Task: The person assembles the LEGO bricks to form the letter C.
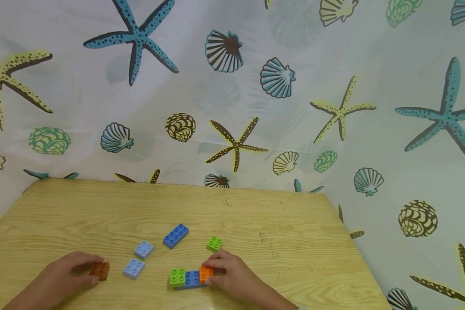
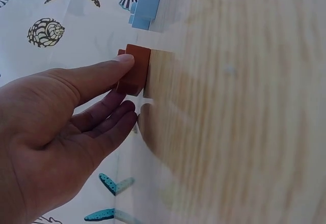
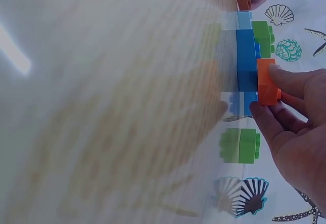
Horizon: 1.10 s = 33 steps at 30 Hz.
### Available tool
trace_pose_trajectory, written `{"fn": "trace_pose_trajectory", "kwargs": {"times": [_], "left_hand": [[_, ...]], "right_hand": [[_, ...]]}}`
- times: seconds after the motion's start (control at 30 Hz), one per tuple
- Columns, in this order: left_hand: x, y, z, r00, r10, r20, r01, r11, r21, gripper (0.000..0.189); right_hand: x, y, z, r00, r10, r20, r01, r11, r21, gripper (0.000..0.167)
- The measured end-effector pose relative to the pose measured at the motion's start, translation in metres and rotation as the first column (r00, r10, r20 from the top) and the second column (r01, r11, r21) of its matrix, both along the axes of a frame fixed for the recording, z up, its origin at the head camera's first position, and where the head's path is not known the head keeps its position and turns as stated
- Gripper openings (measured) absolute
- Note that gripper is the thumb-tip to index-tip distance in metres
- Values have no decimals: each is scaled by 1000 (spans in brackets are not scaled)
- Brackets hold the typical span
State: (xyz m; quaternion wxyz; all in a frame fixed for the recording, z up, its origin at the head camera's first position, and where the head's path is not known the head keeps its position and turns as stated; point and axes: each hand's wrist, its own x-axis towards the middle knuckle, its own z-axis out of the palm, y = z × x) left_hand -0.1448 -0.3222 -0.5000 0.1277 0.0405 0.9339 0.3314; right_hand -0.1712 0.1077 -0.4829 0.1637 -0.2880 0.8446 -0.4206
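Observation:
Between thumb and fingers my left hand (image 1: 67,275) pinches a brown-red toy building brick (image 1: 100,271), low at the wood-grain table. My right hand (image 1: 232,277) pinches an orange brick (image 1: 206,274) on the right end of a long blue brick (image 1: 192,280). A green brick (image 1: 177,277) sits on the left end of that blue brick, with blue studs showing between the two. In the right wrist view the orange brick (image 3: 267,81) sits right against the top of the blue brick (image 3: 246,60), thumb on its side.
Two light blue bricks (image 1: 134,268) lie between the hands, one behind the other. Farther back is another long blue brick (image 1: 176,235). A small green brick (image 1: 215,243) lies just beyond my right hand. A cloth with starfish and shells (image 1: 232,99) hangs behind the table (image 1: 286,232).

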Motion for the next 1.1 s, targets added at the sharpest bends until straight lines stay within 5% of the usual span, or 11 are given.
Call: {"fn": "trace_pose_trajectory", "kwargs": {"times": [0.47,0.93,1.1], "left_hand": [[6,13,9,995,79,54,-81,996,32,69],[7,49,28,996,4,87,-21,980,198,62],[7,71,35,1000,-15,26,10,983,186,56]], "right_hand": [[-1,3,-3,999,30,-25,-30,1000,-2,36],[-2,2,-3,999,36,-3,-35,999,12,39],[-2,3,-2,999,40,-17,-40,999,5,40]]}}
